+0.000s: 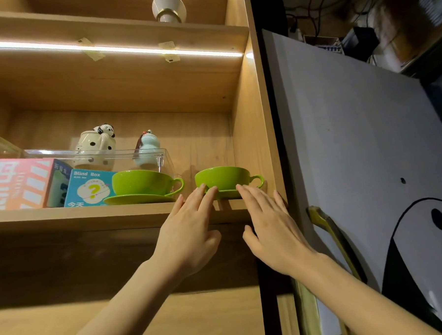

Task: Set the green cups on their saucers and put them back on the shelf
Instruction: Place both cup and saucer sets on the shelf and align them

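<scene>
Seeing both green cups on saucers at shelf (89, 212) front edge: left cup (141, 182), right cup (224, 178) near right corner. My left hand (190, 235) and right hand (272, 231) flat, fingers (211, 196) spread, tips touching right saucer (229, 193), gripping nothing.

A: What can be read on the shelf (76, 213)?
B: The teal box (88, 189) near its front edge reads "Blind Box", with a yellow question mark and "今天" below.
A: And the pink box (16, 183) at the left end?
B: Large white characters, cut off and unreadable.
</scene>
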Motion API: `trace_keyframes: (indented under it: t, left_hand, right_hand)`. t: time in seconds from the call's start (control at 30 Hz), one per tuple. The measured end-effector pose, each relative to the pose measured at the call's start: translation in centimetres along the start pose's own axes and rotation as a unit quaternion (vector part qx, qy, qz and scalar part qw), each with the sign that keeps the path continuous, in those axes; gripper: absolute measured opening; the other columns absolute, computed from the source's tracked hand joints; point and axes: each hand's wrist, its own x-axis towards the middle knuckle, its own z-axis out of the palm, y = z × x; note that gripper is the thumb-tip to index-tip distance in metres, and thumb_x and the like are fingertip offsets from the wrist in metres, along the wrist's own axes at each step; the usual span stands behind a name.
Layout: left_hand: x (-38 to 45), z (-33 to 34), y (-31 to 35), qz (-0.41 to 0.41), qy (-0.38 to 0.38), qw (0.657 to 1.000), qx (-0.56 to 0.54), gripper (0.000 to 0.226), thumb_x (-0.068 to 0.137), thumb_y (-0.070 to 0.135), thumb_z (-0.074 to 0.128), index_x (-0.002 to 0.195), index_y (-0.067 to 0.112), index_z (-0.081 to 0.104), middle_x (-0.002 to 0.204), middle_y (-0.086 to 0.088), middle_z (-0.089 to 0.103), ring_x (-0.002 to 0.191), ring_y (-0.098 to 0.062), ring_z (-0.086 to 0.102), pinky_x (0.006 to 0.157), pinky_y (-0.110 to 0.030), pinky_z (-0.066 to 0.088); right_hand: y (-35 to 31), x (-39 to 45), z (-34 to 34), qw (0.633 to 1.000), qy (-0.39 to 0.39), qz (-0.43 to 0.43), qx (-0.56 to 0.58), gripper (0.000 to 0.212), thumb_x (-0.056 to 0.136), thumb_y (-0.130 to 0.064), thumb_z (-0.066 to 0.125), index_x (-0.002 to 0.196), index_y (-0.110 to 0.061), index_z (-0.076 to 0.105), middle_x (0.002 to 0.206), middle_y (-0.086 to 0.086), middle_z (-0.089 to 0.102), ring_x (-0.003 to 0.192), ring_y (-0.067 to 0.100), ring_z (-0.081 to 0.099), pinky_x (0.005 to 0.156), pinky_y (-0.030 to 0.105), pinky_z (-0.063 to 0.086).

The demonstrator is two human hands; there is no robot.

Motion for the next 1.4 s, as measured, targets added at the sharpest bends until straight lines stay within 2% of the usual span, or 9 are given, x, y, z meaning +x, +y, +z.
trace_keyframes:
  t: [0.37,0.5,0.6,0.7,0.8,0.9,1.03,1.27,1.4]
  left_hand:
    - [-0.2,0.8,-0.4,0.008,0.018,0.999,-0.027,0.080,0.072,0.031,0.037,0.146,0.024,0.006,0.158,-0.001,0.010,0.145,-0.014,0.008,0.112,-0.025,-0.010]
    - [-0.1,0.8,-0.5,0.007,-0.001,1.000,-0.012,0.082,0.075,0.033,0.037,0.146,0.025,-0.003,0.158,-0.003,0.001,0.145,-0.015,0.000,0.113,-0.027,-0.010]
    - [-0.2,0.0,-0.5,0.012,-0.027,0.999,-0.039,0.084,0.083,0.030,0.047,0.141,0.030,-0.014,0.158,-0.001,-0.008,0.145,-0.012,-0.007,0.113,-0.026,-0.009]
    - [-1.0,-1.7,-1.1,-0.010,0.052,0.995,-0.090,0.078,0.079,0.032,0.044,0.146,0.027,0.003,0.158,0.003,0.003,0.144,-0.010,0.005,0.114,-0.025,-0.002]
    - [-2.5,-3.1,-4.0,-0.090,0.155,0.984,-0.010,0.080,0.072,0.046,0.030,0.146,0.022,0.013,0.157,-0.004,0.006,0.145,-0.019,0.006,0.116,-0.034,0.004]
    - [-4.1,-3.5,-6.8,-0.178,0.124,0.976,0.024,0.089,0.066,0.058,0.021,0.146,0.027,-0.002,0.156,-0.016,-0.007,0.144,-0.029,-0.007,0.116,-0.041,0.001]
    - [-4.9,-3.2,-8.0,-0.179,0.048,0.982,0.033,0.088,0.061,0.066,0.014,0.134,0.034,-0.022,0.155,-0.016,-0.013,0.143,-0.029,-0.014,0.116,-0.041,-0.003]
    - [-4.8,-2.9,-7.7,-0.172,0.031,0.983,0.052,0.081,0.062,0.068,0.009,0.131,0.043,-0.024,0.156,-0.011,-0.011,0.143,-0.033,-0.014,0.115,-0.040,-0.003]
    - [-4.7,-2.8,-7.7,-0.169,0.019,0.982,0.079,0.074,0.062,0.070,0.003,0.127,0.049,-0.027,0.152,-0.005,-0.020,0.143,-0.034,-0.013,0.116,-0.041,0.000]
  right_hand:
    - [0.4,-0.1,0.2,1.000,0.011,-0.010,0.015,0.071,0.090,-0.013,0.043,0.148,-0.024,0.005,0.158,-0.004,0.013,0.145,0.009,0.006,0.112,0.030,-0.012]
    - [0.5,-0.1,0.0,1.000,-0.008,-0.010,0.015,0.071,0.090,-0.014,0.042,0.148,-0.026,0.002,0.159,-0.005,0.008,0.138,-0.001,-0.004,0.111,0.028,-0.013]
    - [0.3,0.0,-0.3,0.999,-0.022,0.005,0.026,0.071,0.091,-0.017,0.042,0.148,-0.028,0.000,0.159,-0.006,0.006,0.144,0.004,-0.002,0.112,0.028,-0.012]
    - [-0.6,0.2,-0.8,0.997,-0.007,0.026,0.069,0.071,0.091,-0.020,0.044,0.148,-0.028,0.002,0.159,-0.006,0.005,0.145,0.008,-0.003,0.116,0.028,-0.007]
    - [-2.0,0.7,-1.0,0.997,-0.006,0.024,0.069,0.071,0.091,-0.022,0.042,0.147,-0.028,-0.001,0.159,-0.005,-0.002,0.145,0.011,-0.007,0.116,0.029,-0.006]
    - [-2.8,1.0,-0.6,0.997,-0.017,0.050,0.057,0.073,0.091,-0.025,0.041,0.147,-0.029,-0.006,0.159,-0.003,-0.006,0.145,0.016,-0.010,0.114,0.032,-0.010]
    - [-3.0,0.9,0.1,0.996,-0.022,0.079,0.047,0.073,0.092,-0.026,0.040,0.147,-0.029,-0.007,0.159,0.000,-0.009,0.145,0.019,-0.014,0.114,0.036,-0.013]
    - [-3.0,0.6,0.2,0.996,-0.033,0.077,0.030,0.073,0.092,-0.024,0.039,0.147,-0.029,-0.009,0.159,0.001,-0.012,0.145,0.021,-0.016,0.115,0.038,-0.012]
    - [-3.1,0.6,0.3,0.996,-0.036,0.078,0.033,0.072,0.093,-0.022,0.037,0.146,-0.027,-0.010,0.158,0.002,-0.013,0.144,0.021,-0.016,0.115,0.040,-0.011]
